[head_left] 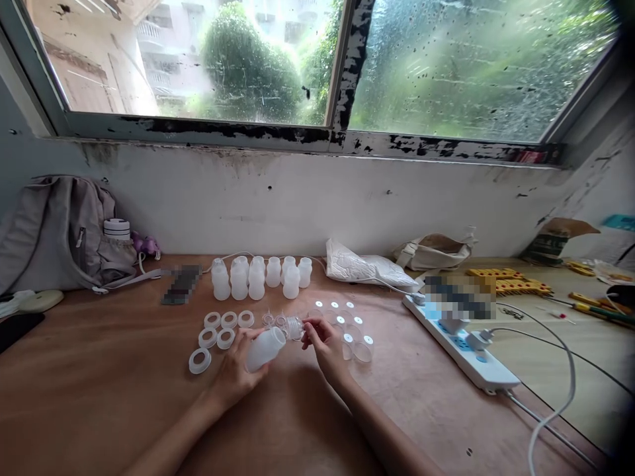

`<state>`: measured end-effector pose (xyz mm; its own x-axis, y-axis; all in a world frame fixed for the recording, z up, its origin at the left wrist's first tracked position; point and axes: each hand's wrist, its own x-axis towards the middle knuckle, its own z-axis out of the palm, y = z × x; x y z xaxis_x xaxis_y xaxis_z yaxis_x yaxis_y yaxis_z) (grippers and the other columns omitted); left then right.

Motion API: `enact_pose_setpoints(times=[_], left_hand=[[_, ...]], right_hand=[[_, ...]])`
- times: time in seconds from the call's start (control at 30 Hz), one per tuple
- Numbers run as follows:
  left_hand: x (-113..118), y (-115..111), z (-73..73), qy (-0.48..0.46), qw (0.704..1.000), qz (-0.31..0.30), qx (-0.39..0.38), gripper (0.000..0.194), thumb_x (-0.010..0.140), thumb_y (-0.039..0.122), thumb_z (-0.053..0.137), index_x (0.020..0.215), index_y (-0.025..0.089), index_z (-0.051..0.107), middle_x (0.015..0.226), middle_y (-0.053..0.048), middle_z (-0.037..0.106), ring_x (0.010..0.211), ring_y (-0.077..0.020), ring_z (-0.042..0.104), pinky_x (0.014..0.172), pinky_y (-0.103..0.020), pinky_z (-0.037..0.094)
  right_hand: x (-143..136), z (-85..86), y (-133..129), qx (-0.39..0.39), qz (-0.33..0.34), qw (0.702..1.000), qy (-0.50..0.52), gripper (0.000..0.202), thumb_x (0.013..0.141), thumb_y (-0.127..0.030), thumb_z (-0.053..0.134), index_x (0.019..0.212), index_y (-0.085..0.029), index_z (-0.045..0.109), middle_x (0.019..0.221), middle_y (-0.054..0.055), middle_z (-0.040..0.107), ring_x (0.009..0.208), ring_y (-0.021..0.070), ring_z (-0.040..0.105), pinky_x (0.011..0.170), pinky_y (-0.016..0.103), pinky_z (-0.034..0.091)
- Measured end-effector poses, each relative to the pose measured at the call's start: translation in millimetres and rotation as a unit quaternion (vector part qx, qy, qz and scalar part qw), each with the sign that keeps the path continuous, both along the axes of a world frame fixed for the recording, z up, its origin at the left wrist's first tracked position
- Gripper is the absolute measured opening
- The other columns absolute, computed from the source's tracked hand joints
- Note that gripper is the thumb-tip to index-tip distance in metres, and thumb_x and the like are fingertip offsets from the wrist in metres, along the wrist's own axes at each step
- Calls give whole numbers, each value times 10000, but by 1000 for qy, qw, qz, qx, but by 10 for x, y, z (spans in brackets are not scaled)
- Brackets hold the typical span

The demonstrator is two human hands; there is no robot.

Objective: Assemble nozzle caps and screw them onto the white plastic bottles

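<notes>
My left hand [234, 373] is wrapped round a frosted white bottle [262, 350], tilted with its open mouth to the upper right. Just right of that mouth, my right hand [325, 347] pinches a small clear ribbed part [294, 328]. More clear parts [274, 320] lie behind the bottle. Several white rings [199, 361] are spread left of my left hand. Beyond my right hand lie clear round pieces [362, 350] and small white discs with a centre hole [368, 340]. Several frosted bottles [239, 281] stand upright near the wall.
A white power strip [466, 350] with plugs and cables lies on the right. Behind are a white plastic package [354, 264] and a beige pouch [436, 252]. A grey backpack [59, 231] sits at the left; yellow racks [510, 281] and tools lie at the far right.
</notes>
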<state>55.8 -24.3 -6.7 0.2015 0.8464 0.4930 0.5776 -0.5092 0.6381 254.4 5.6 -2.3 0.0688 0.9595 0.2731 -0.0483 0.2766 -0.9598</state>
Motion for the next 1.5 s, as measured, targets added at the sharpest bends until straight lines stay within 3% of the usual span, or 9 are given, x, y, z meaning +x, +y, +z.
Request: enact_pose_setpoints(times=[0.1, 0.27, 0.57, 0.83, 1.23, 1.5], left_hand=[[-59, 14, -24, 12, 999, 17, -31, 523, 667, 247, 608, 1143, 231, 393, 991, -43, 543, 905, -206, 554, 781, -344, 469], [-120, 11, -15, 27, 997, -12, -68, 404, 673, 227, 601, 1035, 235, 422, 1014, -34, 560, 889, -200, 561, 746, -333, 475], [-116, 8, 44, 38, 997, -50, -33, 464, 677, 181, 582, 1119, 228, 452, 1068, -53, 533, 980, -213, 529, 823, -331, 455], [-155, 16, 62, 29, 997, -55, -38, 454, 691, 202, 588, 1124, 229, 453, 1060, -54, 531, 968, -210, 531, 825, -341, 459], [-197, -3, 87, 48, 995, -79, -24, 473, 699, 199, 577, 1148, 236, 433, 1079, -66, 509, 979, -218, 521, 826, -350, 461], [-194, -31, 70, 62, 993, -98, -10, 508, 681, 196, 588, 1162, 233, 428, 1075, -68, 497, 994, -218, 512, 842, -343, 456]], right_hand=[[-28, 13, -15, -6, 13, 1000, 13, 231, 725, -385, 609, 805, -170, 584, 597, -7, 553, 528, 123, 530, 466, 249, 462], [-81, 3, -48, -26, 34, 999, 32, 184, 727, -340, 620, 815, -187, 569, 621, -8, 568, 571, 130, 544, 520, 262, 476], [-126, 55, -93, -65, 51, 995, 52, 210, 718, -333, 631, 871, -193, 601, 657, -3, 586, 572, 129, 547, 573, 286, 482], [-102, 61, -91, -120, 115, 981, 97, 200, 693, -305, 659, 846, -178, 633, 642, -5, 587, 577, 114, 540, 591, 268, 469], [-44, 76, -59, -108, 105, 988, -19, 272, 675, -421, 642, 744, -162, 595, 628, -3, 559, 540, 122, 529, 520, 257, 460], [-39, 52, -73, -70, 99, 986, -118, 356, 767, -460, 522, 566, -181, 429, 449, -61, 401, 392, 66, 360, 392, 193, 280]])
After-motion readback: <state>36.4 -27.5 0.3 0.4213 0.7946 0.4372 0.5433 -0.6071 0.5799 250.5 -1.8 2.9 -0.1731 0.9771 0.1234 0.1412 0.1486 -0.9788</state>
